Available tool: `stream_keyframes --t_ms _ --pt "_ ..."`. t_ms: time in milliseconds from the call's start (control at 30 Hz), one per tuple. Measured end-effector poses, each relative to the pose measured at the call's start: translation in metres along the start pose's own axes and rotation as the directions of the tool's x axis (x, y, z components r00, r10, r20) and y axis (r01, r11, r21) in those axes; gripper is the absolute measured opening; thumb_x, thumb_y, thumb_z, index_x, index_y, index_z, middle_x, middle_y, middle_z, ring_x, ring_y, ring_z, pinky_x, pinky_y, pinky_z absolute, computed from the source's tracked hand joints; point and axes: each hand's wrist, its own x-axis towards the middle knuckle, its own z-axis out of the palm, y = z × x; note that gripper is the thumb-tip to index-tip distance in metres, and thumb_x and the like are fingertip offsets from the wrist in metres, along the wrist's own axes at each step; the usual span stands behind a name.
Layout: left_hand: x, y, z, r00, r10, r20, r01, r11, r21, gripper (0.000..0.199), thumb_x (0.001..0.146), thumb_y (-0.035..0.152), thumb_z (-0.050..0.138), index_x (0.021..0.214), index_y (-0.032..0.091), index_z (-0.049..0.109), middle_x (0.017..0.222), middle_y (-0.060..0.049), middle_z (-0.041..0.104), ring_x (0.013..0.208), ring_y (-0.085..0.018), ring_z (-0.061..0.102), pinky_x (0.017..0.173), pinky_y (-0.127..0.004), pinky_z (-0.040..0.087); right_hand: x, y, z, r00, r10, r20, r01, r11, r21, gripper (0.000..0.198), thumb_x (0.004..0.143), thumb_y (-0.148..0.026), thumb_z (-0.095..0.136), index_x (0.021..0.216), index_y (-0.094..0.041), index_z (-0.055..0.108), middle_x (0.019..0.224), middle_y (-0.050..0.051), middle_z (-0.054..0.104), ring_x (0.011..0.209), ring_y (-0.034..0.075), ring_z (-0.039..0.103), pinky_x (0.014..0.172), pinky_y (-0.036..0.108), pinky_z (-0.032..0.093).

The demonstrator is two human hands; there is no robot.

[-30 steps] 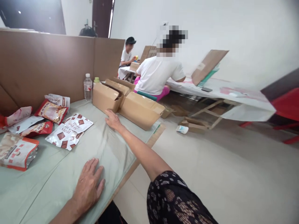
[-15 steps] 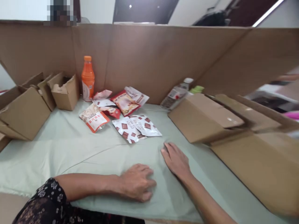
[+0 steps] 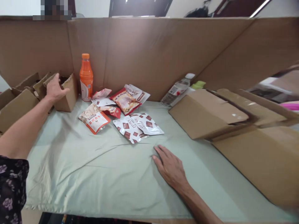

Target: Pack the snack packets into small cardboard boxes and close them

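Green tablecloth (image 3: 105,183), open carton (image 3: 70,98), orange-filled bottle (image 3: 86,74)

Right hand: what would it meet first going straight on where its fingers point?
The right hand would probably meet the white packets with brown squares first; which one is unclear from this angle.

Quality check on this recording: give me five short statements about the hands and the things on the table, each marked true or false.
1. The left hand is at the small open cardboard box. True.
2. The right hand is clenched around a pouch. False: it rests on the light green tablecloth, holding nothing.
3. The orange drink bottle stands upright. True.
4. The clear plastic bottle has an orange cap. False: its cap is white.
5. Two brown-and-white Super Meal pouches overlap. True.
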Motion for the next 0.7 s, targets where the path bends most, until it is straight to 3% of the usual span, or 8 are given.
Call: stream_keyframes --t_ms 100,200,300,400,467,533,600,700 --pt "0.001 -0.016 0.0 0.997 -0.045 0.058 0.045 0.999 0.0 0.058 0.106 0.044 0.052 0.135 -0.005 0.059 0.136 -0.01 0.072 0.135 -0.033 0.064 0.119 -0.053 0.046 0.002 -0.002 -0.003 1.0 0.007 0.007 -0.007 1.0 -0.011 0.05 0.105 -0.043 0.036 0.135 -0.021 0.069 0.147 0.016 0.068 0.136 0.03 0.064 0.108 0.048 0.053" --pt "-0.026 -0.014 -0.01 0.998 -0.062 0.016 0.062 0.998 -0.001 0.051 0.107 0.045 0.05 0.121 -0.001 0.069 0.126 -0.006 0.075 0.125 -0.031 0.068 0.112 -0.052 0.05 0.002 -0.003 -0.004 1.0 0.016 0.022 -0.015 1.0 -0.013 0.048 0.105 -0.041 0.038 0.134 -0.022 0.07 0.147 0.015 0.068 0.136 0.029 0.064 0.108 0.047 0.053" --pt "-0.076 -0.008 -0.036 0.997 -0.06 -0.051 0.059 0.998 -0.026 0.061 0.102 0.05 0.046 0.119 -0.004 0.068 0.114 -0.001 0.075 0.111 -0.026 0.067 0.107 -0.054 0.049 0.003 -0.003 -0.007 0.999 0.025 0.041 -0.024 1.0 -0.016 0.047 0.105 -0.04 0.04 0.136 -0.021 0.07 0.148 0.015 0.067 0.137 0.03 0.062 0.109 0.047 0.053" --pt "-0.142 -0.004 -0.07 0.995 -0.049 -0.083 0.042 0.996 -0.083 0.058 0.096 0.057 0.055 0.115 0.006 0.073 0.093 0.003 0.073 0.091 -0.017 0.064 0.103 -0.057 0.052 0.004 -0.004 -0.008 0.999 0.023 0.045 -0.022 1.0 -0.018 0.046 0.104 -0.039 0.042 0.137 -0.022 0.07 0.148 0.015 0.067 0.137 0.03 0.062 0.109 0.048 0.053" --pt "-0.187 0.001 -0.089 0.994 0.107 -0.034 -0.111 0.969 -0.222 0.037 0.093 0.052 0.065 0.108 0.019 0.078 0.093 0.007 0.073 0.088 -0.015 0.064 0.103 -0.054 0.054 0.004 -0.003 -0.007 0.999 0.015 0.034 -0.015 1.0 -0.007 0.046 0.104 -0.039 0.043 0.136 -0.021 0.07 0.147 0.016 0.067 0.137 0.031 0.062 0.108 0.049 0.054" --pt "-0.225 0.012 -0.102 0.952 0.303 -0.049 -0.298 0.876 -0.38 0.018 0.093 0.04 0.07 0.107 0.033 0.079 0.097 0.011 0.075 0.091 -0.017 0.069 0.099 -0.053 0.06 0.006 -0.001 -0.005 0.999 0.022 0.026 -0.023 0.999 0.027 0.045 0.103 -0.039 0.044 0.134 -0.021 0.071 0.146 0.016 0.068 0.136 0.032 0.062 0.108 0.05 0.053" --pt "-0.252 0.026 -0.108 0.892 0.45 -0.042 -0.413 0.776 -0.476 0.029 0.093 0.028 0.069 0.115 0.045 0.078 0.096 0.014 0.075 0.094 -0.018 0.073 0.098 -0.054 0.066 0.007 0.001 -0.007 0.998 0.054 0.027 -0.057 0.993 0.106 0.044 0.1 -0.042 0.047 0.129 -0.021 0.073 0.144 0.016 0.07 0.135 0.033 0.064 0.11 0.052 0.052" --pt "-0.274 0.045 -0.107 0.805 0.592 0.035 -0.509 0.72 -0.472 0.055 0.09 0.02 0.065 0.133 0.055 0.069 0.09 0.013 0.074 0.094 -0.017 0.075 0.108 -0.052 0.066 0.01 -0.005 -0.021 0.989 0.143 0.033 -0.146 0.933 0.33 0.043 0.096 -0.049 0.053 0.118 -0.021 0.076 0.137 0.018 0.073 0.131 0.034 0.067 0.112 0.055 0.052"
